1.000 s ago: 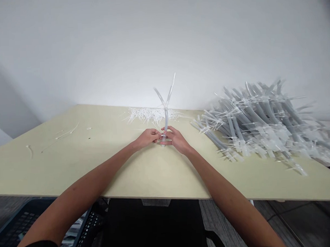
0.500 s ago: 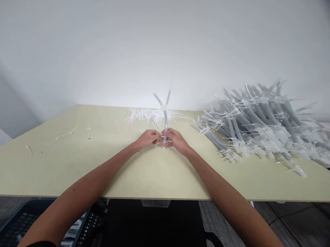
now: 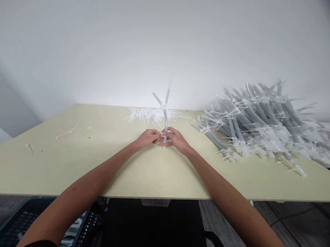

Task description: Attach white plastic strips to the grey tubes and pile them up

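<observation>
My left hand [image 3: 147,137] and my right hand [image 3: 177,139] meet over the middle of the pale table [image 3: 106,166]. Between them they hold the lower end of a pair of clear tubes [image 3: 165,118] that stand upright and fork apart at the top. The fingertips of both hands pinch around a thin white cable tie [image 3: 164,138] at the tubes' base. Just behind the hands lies a loose pile of white cable ties [image 3: 150,114].
A big heap of grey tubes bound with ties [image 3: 260,124] covers the right side of the table. A few stray tie pieces [image 3: 68,132] lie at the left. A dark plastic crate [image 3: 24,224] sits on the floor at lower left. A white wall rises behind.
The upright tubes have dropped a little and their forked tips have swung slightly. Both hands stay at the same spot on the tubes' base.
</observation>
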The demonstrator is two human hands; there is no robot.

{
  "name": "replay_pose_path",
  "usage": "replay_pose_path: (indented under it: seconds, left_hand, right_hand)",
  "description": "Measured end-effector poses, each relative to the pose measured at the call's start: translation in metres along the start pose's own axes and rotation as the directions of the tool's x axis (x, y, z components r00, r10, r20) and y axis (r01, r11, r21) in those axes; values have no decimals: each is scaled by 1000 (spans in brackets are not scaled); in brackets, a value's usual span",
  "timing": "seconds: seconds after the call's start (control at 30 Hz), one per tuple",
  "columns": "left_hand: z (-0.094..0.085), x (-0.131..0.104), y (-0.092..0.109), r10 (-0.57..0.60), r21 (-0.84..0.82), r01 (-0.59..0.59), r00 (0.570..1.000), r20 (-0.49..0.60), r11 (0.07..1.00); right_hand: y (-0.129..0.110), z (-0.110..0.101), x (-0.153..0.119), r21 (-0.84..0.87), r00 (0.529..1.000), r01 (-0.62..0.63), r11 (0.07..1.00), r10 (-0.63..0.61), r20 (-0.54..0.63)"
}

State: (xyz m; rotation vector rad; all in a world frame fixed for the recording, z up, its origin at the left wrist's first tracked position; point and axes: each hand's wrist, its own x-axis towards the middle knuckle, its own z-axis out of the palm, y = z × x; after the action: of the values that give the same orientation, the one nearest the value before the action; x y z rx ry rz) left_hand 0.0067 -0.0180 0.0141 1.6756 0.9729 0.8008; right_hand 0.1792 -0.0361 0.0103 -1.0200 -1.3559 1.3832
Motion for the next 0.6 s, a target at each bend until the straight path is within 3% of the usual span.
replay_pose_path:
  seconds: [0.6]
  left_hand:
    - [1, 1, -3, 8, -16, -7, 1000, 7, 1000]
  right_hand:
    - [0, 0, 0, -6, 1000, 18, 1000, -18, 8]
